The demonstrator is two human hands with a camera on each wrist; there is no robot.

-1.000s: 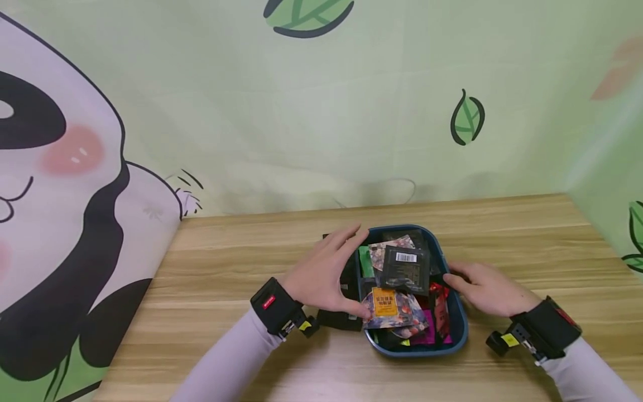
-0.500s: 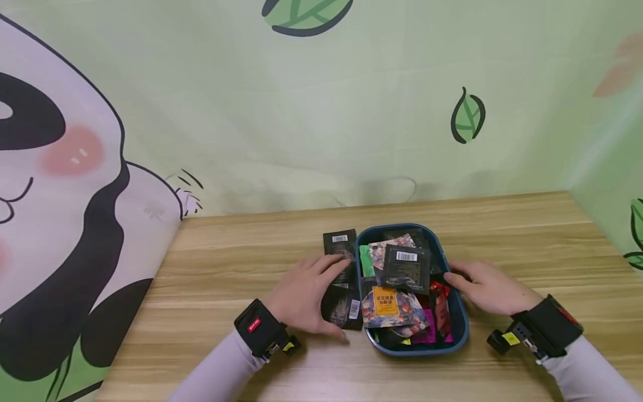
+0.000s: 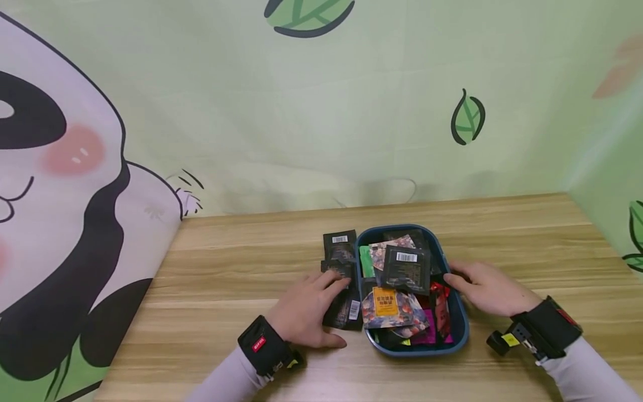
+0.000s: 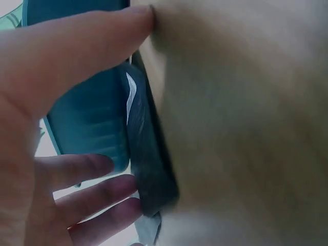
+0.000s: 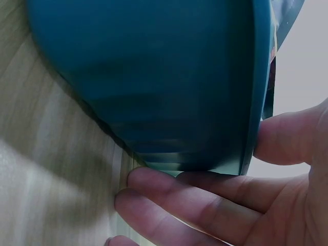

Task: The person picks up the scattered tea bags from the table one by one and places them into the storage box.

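Observation:
A blue plastic bin (image 3: pixel 461 329) full of small packets stands on the table. My right hand (image 3: pixel 487 287) holds its right side, thumb (image 5: pixel 287 138) on the rim and fingers against the outer wall. Left of the bin, several flat black sachets lie overlapping: one with a barcode (image 3: pixel 339 248) at the back, another (image 3: pixel 354 319) in front. My left hand (image 3: pixel 307 312) rests over these, fingertips touching the middle sachet (image 3: pixel 332 268) and thumb held apart near the wood. Edge-on in the left wrist view, a black sachet (image 4: pixel 148 154) lies beside the bin wall.
Inside the bin are a black barcoded packet (image 3: pixel 406 269), a patterned packet with an orange label (image 3: pixel 385 304), a red packet (image 3: pixel 441 310) and a green one (image 3: pixel 366 262). The wooden table (image 3: pixel 226 268) meets a printed green backdrop (image 3: pixel 321 123) behind.
My left hand has gone from the bin's left rim leftward and down onto the black sachets. The middle sachet has shifted slightly left. My right hand keeps its place at the bin.

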